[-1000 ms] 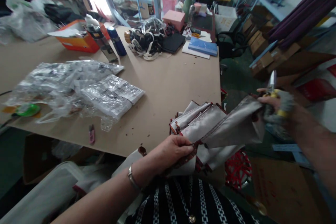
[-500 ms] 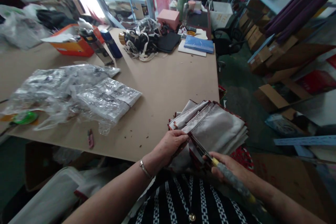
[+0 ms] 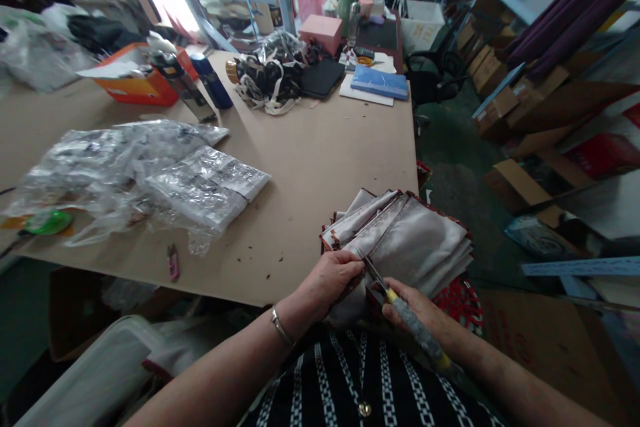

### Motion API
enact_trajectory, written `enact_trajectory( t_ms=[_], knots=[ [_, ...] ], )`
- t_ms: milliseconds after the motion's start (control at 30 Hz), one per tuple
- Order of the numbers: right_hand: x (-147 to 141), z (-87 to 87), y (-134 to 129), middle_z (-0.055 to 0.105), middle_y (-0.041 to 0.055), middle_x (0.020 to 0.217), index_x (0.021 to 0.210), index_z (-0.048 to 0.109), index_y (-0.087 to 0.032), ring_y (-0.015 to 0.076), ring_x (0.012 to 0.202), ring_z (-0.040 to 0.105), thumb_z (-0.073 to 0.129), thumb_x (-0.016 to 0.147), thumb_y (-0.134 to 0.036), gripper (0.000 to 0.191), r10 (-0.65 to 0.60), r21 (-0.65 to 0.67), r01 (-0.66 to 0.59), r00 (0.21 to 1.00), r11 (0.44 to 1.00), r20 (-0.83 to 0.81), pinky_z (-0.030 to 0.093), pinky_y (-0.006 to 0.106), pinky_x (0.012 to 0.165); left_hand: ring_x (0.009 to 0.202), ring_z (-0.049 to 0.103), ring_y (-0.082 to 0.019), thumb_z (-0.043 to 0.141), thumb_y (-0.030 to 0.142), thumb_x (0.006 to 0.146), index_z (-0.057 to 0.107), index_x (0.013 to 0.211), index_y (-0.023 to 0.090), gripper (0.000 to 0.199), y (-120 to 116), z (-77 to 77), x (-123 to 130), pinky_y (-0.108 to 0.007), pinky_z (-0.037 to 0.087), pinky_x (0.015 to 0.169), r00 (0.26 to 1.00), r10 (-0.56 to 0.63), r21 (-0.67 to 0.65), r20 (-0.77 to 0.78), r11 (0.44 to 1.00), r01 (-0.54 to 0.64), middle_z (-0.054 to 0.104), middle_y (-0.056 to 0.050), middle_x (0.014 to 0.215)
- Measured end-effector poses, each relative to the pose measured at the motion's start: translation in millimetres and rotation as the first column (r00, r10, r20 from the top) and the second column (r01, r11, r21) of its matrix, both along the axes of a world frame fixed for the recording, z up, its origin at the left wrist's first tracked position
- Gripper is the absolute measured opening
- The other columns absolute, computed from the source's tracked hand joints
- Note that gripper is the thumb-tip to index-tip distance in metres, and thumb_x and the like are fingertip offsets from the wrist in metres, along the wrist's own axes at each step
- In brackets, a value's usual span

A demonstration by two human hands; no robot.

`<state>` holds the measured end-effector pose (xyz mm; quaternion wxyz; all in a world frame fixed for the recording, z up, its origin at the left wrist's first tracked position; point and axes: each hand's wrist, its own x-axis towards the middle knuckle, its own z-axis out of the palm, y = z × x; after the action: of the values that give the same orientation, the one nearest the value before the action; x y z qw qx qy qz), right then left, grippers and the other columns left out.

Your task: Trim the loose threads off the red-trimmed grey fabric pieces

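Observation:
A stack of folded pale grey fabric pieces with dark red-brown edging lies at the table's near right corner. My left hand, a silver bracelet at its wrist, is closed in a pinch on the fabric's dark edging at the front of the stack. My right hand is closed around a tool with a grey-wrapped handle, yellow bands and a narrow metal end. That metal end points up and left, close to my left fingertips. The exact kind of tool cannot be made out.
Clear plastic-wrapped packages lie on the table at left, with pink thread snips near the front edge. Bottles, an orange box and a blue folder stand farther back. Cardboard boxes crowd the right.
My right hand and the tool have shifted up and left, nearer my left hand. My left hand has moved slightly right, still pinching the edging.

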<state>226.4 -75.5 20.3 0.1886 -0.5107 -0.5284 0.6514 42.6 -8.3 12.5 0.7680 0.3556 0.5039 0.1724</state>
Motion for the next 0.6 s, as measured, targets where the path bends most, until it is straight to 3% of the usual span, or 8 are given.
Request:
enact_trajectory(
  t_ms=[300,467,600],
  knots=[
    [-6.0,-4.5,-0.1,0.063,0.0022,0.084,0.109,0.054,-0.017,0.0175,0.073,0.056,0.058,0.080,-0.035,0.034,-0.066,-0.012,0.067,0.996,0.998,0.063,0.044,0.026,0.064,0.036,0.028,-0.005,0.053,0.026,0.076,0.053,0.065,0.016,0.015,-1.4,3.1,1.2,-0.022,0.017,0.037,0.999,-0.020,0.018,-0.051,1.000,0.021,0.040,0.006,0.047],
    [-5.0,-0.3,3.9,0.063,0.0047,0.085,0.104,0.056,-0.014,0.0200,0.076,0.057,0.059,0.078,-0.045,0.041,-0.097,-0.012,0.097,0.995,0.995,-0.001,0.045,0.029,0.066,0.036,0.028,-0.005,0.053,0.029,0.077,0.055,0.069,0.015,0.016,0.7,1.0,-3.5,-0.021,0.017,0.036,0.999,-0.039,0.026,-0.008,0.999,0.040,0.041,0.006,0.049],
    [-8.4,-1.0,15.8,0.059,0.0023,0.080,0.114,0.046,-0.018,0.0181,0.067,0.056,0.062,0.076,-0.047,0.051,-0.206,0.018,0.207,0.977,0.978,-0.053,0.046,0.029,0.060,0.037,0.031,-0.005,0.055,0.030,0.076,0.053,0.072,0.016,0.014,3.0,8.9,-1.8,-0.021,0.019,0.037,0.999,-0.036,0.024,0.039,0.999,0.035,0.044,0.005,0.050]
  ],
)
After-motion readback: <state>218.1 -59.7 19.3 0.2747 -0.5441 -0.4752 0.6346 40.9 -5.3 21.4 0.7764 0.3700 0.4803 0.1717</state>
